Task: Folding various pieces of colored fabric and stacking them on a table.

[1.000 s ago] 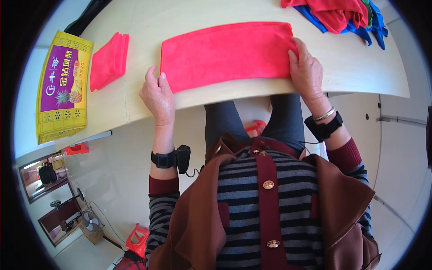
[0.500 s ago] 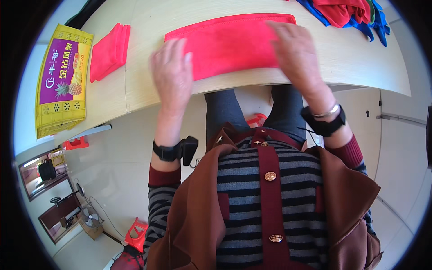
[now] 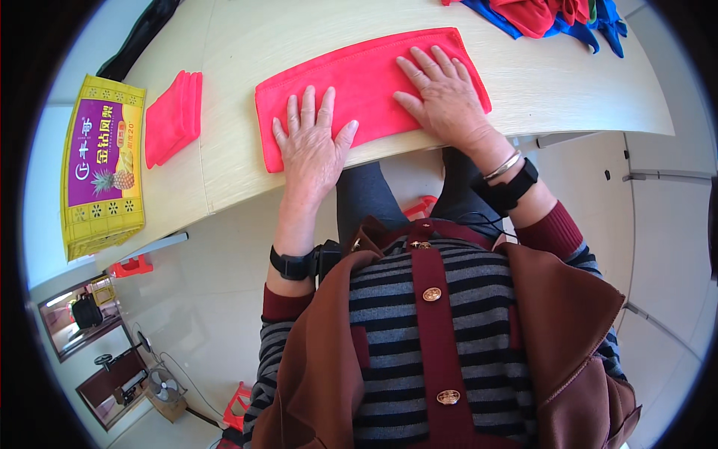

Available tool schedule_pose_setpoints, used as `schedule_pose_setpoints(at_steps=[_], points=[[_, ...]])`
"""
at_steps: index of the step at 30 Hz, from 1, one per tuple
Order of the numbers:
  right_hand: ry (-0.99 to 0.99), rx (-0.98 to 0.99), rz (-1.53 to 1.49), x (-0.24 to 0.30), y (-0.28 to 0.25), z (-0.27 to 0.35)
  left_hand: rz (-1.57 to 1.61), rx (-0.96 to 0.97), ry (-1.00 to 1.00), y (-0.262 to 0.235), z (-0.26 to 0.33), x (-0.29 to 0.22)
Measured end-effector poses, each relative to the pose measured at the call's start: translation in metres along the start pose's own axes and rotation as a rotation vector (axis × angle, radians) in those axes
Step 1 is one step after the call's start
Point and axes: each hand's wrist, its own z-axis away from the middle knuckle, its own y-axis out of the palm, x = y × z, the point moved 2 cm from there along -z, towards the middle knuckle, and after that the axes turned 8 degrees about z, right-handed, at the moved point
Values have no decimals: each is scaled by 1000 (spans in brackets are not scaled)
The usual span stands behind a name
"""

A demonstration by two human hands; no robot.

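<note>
A red cloth (image 3: 366, 82), folded into a long rectangle with a stitched hem along its far edge, lies flat near the front edge of the table. My left hand (image 3: 310, 142) rests palm down on its left part, fingers spread. Palm down on its right part is my right hand (image 3: 445, 97), also with fingers apart. Neither hand grips anything. To the left stands a small pile of folded red cloths (image 3: 173, 120), apart from my hands.
A yellow and purple carton (image 3: 103, 168) with a pineapple picture stands at the table's left end. Crumpled red and blue cloths (image 3: 550, 19) lie at the far right of the pale wooden table (image 3: 591, 97). Below, a red stool (image 3: 238, 404) and a fan (image 3: 164, 385) are on the floor.
Both hands have come down flat onto the red cloth and lie still in the picture, where they were blurred before. The whole view has shifted slightly.
</note>
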Motion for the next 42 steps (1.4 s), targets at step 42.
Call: schedule_pose_setpoints(at_steps=[42], points=[[1,94,-129,-24,-12,-28,138,95,195,9,-34,-49]])
